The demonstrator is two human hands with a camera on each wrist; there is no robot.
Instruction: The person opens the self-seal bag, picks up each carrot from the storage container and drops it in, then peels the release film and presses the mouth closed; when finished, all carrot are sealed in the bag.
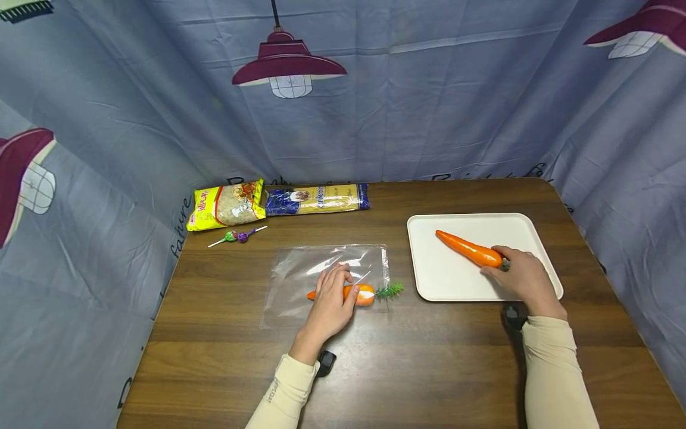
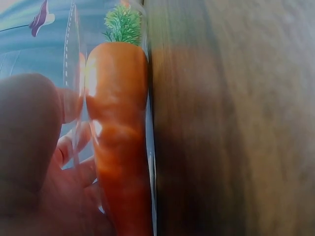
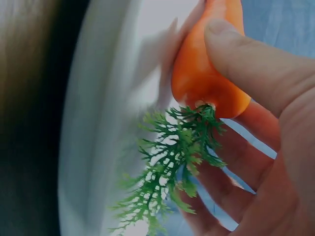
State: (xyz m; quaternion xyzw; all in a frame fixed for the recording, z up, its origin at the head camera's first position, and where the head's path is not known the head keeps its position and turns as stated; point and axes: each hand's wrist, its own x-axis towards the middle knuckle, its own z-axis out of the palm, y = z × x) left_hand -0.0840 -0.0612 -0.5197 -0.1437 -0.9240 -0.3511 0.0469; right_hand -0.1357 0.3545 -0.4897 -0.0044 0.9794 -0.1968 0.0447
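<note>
Steady Hold, Level Lift

The glossy orange carrot (image 1: 466, 247) on the white rectangular tray (image 1: 439, 277) is held near its leafy end by the right hand (image 1: 525, 277); tipping would likely be reduced by a mid-length grasp. A second, leafy-topped orange carrot (image 1: 366, 295), at the clear plastic bag (image 1: 300, 267), is covered by the left hand (image 1: 332, 304); whether it is gripped cannot be told.

Plump orange carrot (image 1: 366, 295) with feathery green top lay crosswise at clear plastic bag (image 1: 297, 268), tip left, greenery past bag's right edge; whether inside or on top was unclear. Second carrot (image 1: 467, 247), glossy orange, slanted over white tray (image 1: 439, 280), tip far left, leafy end near right.
</note>
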